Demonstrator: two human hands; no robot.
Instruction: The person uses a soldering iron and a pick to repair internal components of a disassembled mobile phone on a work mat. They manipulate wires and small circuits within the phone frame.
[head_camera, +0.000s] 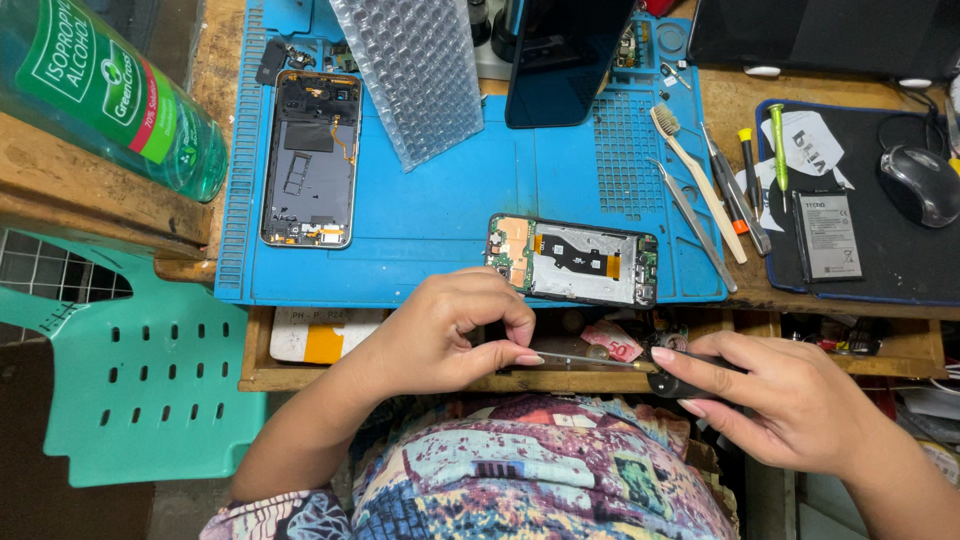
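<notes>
Nearest to me, my right hand (790, 400) was wrapped around the black handle of a small screwdriver (640, 368), index finger laid along the top to steady it. My left hand (440, 335) was pinched shut on the thin metal shaft near its tip, thumb against fingertips; I judged that this kept the tool level between both hands, over my lap and the patterned cloth (520, 480) covering it. Whether a bit or a screw sat between the left fingertips, I could not tell.

Just beyond the hands an open wooden drawer (400, 378) held loose odds and ends, a folded banknote (612, 342) among them. Past its edge, on the blue repair mat (450, 200), lay an opened phone (574, 262) with its boards and flex cable exposed, close to the near edge, probably for easy reach. Farther left on the mat lay a second phone frame (311, 160), face down and stripped. A sheet of bubble wrap (420, 75) and a dark screen panel (560, 60) leaned at the back.

To the right, tweezers (690, 225), a toothbrush (697, 180) and small drivers lay fanned at the mat's edge, a flat battery (828, 235) and a mouse (920, 185) on a black pad beyond. The bench was worn wood; a green bottle (110, 90) sat on a ledge at left, above a green plastic chair (150, 390).
</notes>
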